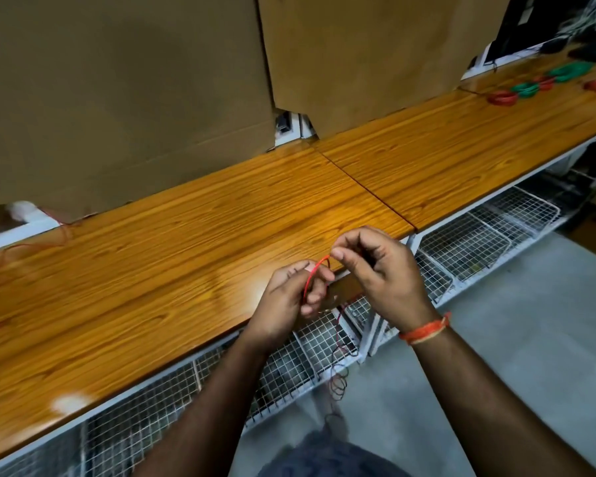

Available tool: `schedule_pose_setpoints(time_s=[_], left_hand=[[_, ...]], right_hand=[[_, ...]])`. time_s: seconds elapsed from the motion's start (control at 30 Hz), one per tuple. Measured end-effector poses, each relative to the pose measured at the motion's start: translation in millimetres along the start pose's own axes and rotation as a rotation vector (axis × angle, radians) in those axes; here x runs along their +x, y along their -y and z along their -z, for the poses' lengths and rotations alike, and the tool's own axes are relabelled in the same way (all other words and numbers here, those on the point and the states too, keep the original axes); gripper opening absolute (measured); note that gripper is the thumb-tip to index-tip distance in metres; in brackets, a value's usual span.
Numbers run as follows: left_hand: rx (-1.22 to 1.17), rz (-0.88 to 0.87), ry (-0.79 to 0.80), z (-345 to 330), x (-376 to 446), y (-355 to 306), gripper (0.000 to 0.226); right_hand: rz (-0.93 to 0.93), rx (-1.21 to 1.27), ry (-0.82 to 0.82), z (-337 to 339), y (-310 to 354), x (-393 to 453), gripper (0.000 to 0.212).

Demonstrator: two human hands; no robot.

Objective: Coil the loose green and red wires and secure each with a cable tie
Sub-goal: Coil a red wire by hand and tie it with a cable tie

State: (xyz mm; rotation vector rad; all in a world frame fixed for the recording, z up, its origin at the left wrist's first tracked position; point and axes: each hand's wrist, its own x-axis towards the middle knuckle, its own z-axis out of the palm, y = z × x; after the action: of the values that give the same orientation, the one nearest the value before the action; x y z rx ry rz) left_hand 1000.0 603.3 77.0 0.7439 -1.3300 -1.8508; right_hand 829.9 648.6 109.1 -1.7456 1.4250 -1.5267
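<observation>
I see both hands over the near edge of the wooden bench [186,256], just right of centre in my view. The left hand [289,297] has its fingers curled round a small loop of red wire [311,278], which arcs up from the palm toward 1 o'clock. The right hand [375,270] sits just beside it at 3 o'clock, thumb and forefinger pinched on the top end of that same loop; its other fingers are curled in. An orange thread band [425,330] circles the right wrist.

From the left hand the wire's loose tail [338,376] drops toward 6 o'clock, past the bench edge, in thin dark-red loops in front of the wire-mesh baskets [461,246] under the bench. Whether the tail touches the floor I cannot tell.

Far off at 2 o'clock, on the bench's right section, lie several finished green and red coils [527,89], close together; I cannot make out ties on them. Brown cardboard sheets [117,98] stand along the back of the bench from 10 to 1 o'clock. At 9 o'clock a thin red strand [25,247] trails across the bench top, well apart from the hands
</observation>
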Motion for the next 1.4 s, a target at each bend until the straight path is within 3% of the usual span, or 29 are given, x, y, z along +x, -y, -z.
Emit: schedule_pose_setpoints(time_s=[0.13, 0.33, 0.53, 0.8, 1.13, 1.3, 1.4], left_hand=[[-0.273, 0.075, 0.089, 14.5, -0.4, -5.3, 0.028], [-0.479, 0.114, 0.192, 28.7, 0.6, -17.3, 0.021], [-0.337, 0.124, 0.129, 33.4, -4.1, -22.4, 0.019], [-0.185, 0.076, 0.013, 42.9, -7.9, -20.2, 0.041], [-0.263, 0.167, 0.116, 59.5, -20.6, -22.2, 0.027], [-0.603, 0.221, 0.249, 75.7, -23.0, -28.4, 0.022], [-0.751, 0.228, 0.258, 91.0, -25.6, -32.5, 0.024]], right_hand=[[-0.09, 0.075, -0.02, -16.5, -10.9, 6.5, 0.006], [-0.103, -0.073, 0.097, -37.6, -21.5, -1.1, 0.024], [-0.081, -0.23, 0.045, -49.7, -19.2, 1.7, 0.032], [-0.027, -0.321, 0.052, -60.5, -11.7, -1.8, 0.031], [-0.037, -0.325, -0.186, -73.8, -4.3, -7.7, 0.023], [-0.182, -0.113, -0.059, -85.0, 3.3, -11.7, 0.03], [-0.224, -0.14, -0.022, -93.6, -2.9, -26.0, 0.026]])
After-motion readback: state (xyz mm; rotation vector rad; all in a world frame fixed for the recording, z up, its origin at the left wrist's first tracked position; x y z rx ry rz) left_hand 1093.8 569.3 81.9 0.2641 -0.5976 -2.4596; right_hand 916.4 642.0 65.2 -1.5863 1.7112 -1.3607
